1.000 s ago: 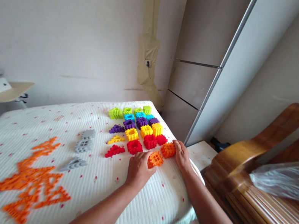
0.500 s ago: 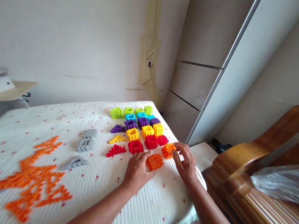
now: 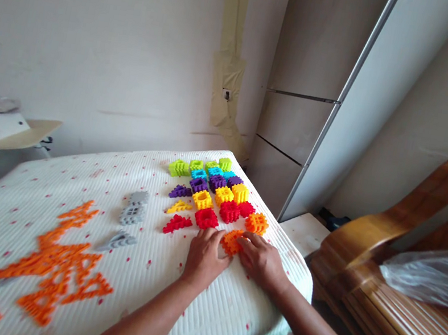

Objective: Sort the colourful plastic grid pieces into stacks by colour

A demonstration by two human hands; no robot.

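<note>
An orange plastic building block (image 3: 231,241) with toothed edges lies between my hands near the table's right edge. My left hand (image 3: 207,257) curls round its left side, thumb in front and fingers behind. My right hand (image 3: 265,260) has its bent fingers on the right side of the same block, hiding part of it. Just behind stands a second orange block (image 3: 256,223), untouched. Red blocks (image 3: 207,218) sit directly beyond my left fingertips. Farther back come rows of yellow blocks (image 3: 202,199), purple blocks (image 3: 198,185), blue blocks (image 3: 199,174) and green blocks (image 3: 179,168).
Flat orange pieces (image 3: 55,262) lie spread over the left of the quilted cloth (image 3: 152,305), with grey pieces (image 3: 134,208) between. A fridge (image 3: 292,122) stands behind the table; to the right is a wooden bench (image 3: 363,261) with a plastic bag (image 3: 430,279).
My right hand has left the farther orange block and come left and nearer, onto the orange block at my left hand. The view has shifted slightly.
</note>
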